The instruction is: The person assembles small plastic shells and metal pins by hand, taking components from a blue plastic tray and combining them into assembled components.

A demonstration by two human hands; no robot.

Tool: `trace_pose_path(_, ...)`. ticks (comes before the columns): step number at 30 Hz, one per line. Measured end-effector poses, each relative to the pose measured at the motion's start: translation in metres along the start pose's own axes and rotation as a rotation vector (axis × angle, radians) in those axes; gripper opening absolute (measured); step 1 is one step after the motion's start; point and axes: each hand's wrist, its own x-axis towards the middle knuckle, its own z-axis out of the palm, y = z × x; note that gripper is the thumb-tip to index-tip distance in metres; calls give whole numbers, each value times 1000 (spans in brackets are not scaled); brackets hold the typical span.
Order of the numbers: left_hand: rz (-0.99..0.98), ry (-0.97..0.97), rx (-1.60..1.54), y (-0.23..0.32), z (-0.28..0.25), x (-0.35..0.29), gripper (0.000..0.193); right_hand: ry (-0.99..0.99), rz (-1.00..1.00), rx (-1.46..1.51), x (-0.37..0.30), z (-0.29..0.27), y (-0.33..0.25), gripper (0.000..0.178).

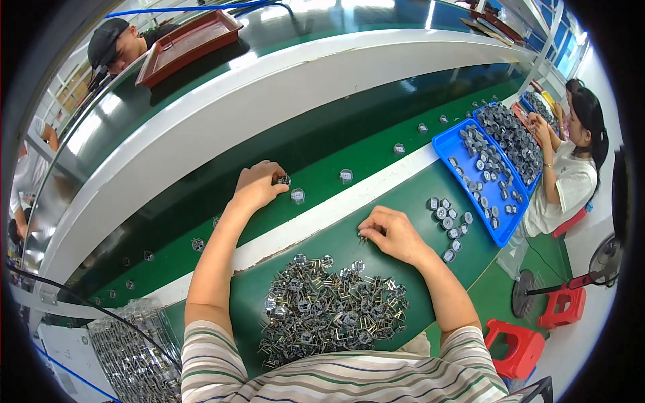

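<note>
My left hand [259, 184] reaches over the green conveyor belt [376, 160], its fingers pinched on a small electronic part [284, 180]. Just beside that part, a round clear-cased piece [297, 196] sits on the belt. My right hand [392, 232] is over the green worktable [336, 235], thumb and fingers closed together. A tiny dark thing shows at its fingertips, too small to make out. Between my forearms lies a heap of small electronic parts with metal pins [329, 312].
Several grey round pieces [448, 222] stand right of my right hand, beside a blue tray [498, 225] holding more. A white rail [269, 250] divides belt from worktable. A co-worker [568, 168] sits at right; another person [117, 47] is beyond a red-brown tray [188, 48].
</note>
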Motion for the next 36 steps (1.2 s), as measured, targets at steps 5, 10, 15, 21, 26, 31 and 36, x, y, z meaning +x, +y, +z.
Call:
trace_pose_path(5,166,72,67,20,-3,-9,44,123,-43,-131,0,-15,8,10)
trace_pose_path(10,216,-48,185,36,-14,-22,43,-30,-86,-37,0,-24,-7,14)
trace_pose_path(15,345,73,115,44,-8,-23,25,-4,-41,-90,0,-13,11,11)
trace_pose_path(21,546,-59,-231,89,31,-41,25,94,-241,-179,-2,-17,14,9)
trace_pose_path(26,510,-36,-503,92,62,-43,33,152,34,-161,-1,-22,-9,15)
trace_pose_path(31,494,-4,-451,94,72,-40,34,227,-63,-378,0,-4,13,17)
trace_pose_path(36,509,48,-411,93,78,-44,34,271,32,29,8,7,7,14)
